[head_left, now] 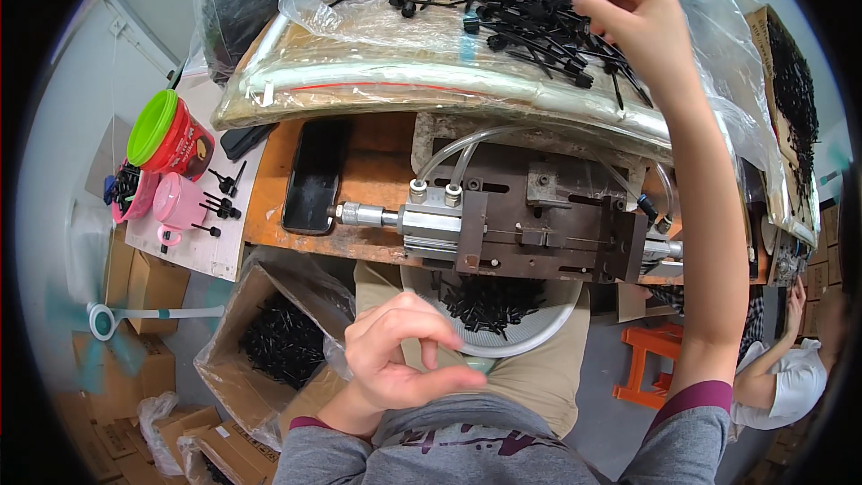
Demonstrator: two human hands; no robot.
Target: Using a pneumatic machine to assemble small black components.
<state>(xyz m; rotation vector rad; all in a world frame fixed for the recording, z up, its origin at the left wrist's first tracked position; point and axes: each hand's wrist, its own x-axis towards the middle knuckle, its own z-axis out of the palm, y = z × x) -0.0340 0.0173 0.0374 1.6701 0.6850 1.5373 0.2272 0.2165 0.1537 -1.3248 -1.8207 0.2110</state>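
Observation:
My right hand (639, 22) reaches up to a heap of thin black plastic stems with knobbed heads (539, 31) in a plastic-lined box at the back. Its thumb and fingertips are closed on a dark stem, partly hidden by the fingers. My left hand (400, 355) hovers over my lap, thumb and forefinger apart, nothing visible between them. Just beyond it, a white basket (552, 328) on my lap holds short black pieces (494, 305). A metal clamping fixture (539, 233) with a pneumatic cylinder (431, 229) at its left sits on the bench between my hands.
A phone (316, 175) lies left of the fixture. Farther left are a red and green bucket (184, 148), a pink cup (178, 202) and loose black stems (223, 207). An open carton (224, 359) of black pieces stands lower left. An orange stool (642, 355) and another person (781, 382) are at right.

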